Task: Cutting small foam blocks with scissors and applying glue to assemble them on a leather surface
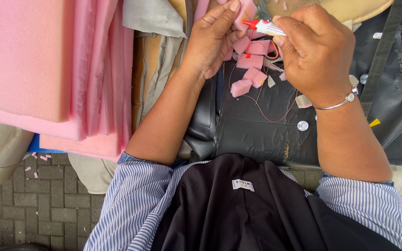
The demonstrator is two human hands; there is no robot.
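Black fabric, a smooth apron with a small white sewn label (243, 185), fills the nearest part of the view, flanked by the blue-and-white striped rolled sleeves (131, 204) of the person's shirt. Below left lies grey brick paving (33, 204) dotted with pink crumbs.

Beyond the apron sits a black leather-like seat cover (257, 125) with stitched seams, and a thin orange thread (261, 107) loops across it. A round silver button (303, 125) lies on the cover near the right wrist, which wears a thin silver bangle (338, 104).

Farther out, several small pink foam blocks (250, 76) lie scattered on the cover, some touching one another, just below both hands.

The right hand (317, 53) is curled shut around a small white glue tube with a red nozzle (265, 26), thumb and fingers pinching its body, the nozzle pointing left. The left hand (212, 39) has its fingers closed on a pink foam piece (246, 10), held up at the nozzle tip; whether tip and foam touch cannot be told.

To the left, a thick stack of pink foam sheets (47, 60) rests over a blue edge (38, 146), with grey cloth layers (157, 56) between the stack and the left forearm. At the far top, a tan cushion edge (350, 9) shows behind the hands, and a black ribbed strap (387, 42) runs down the right side.
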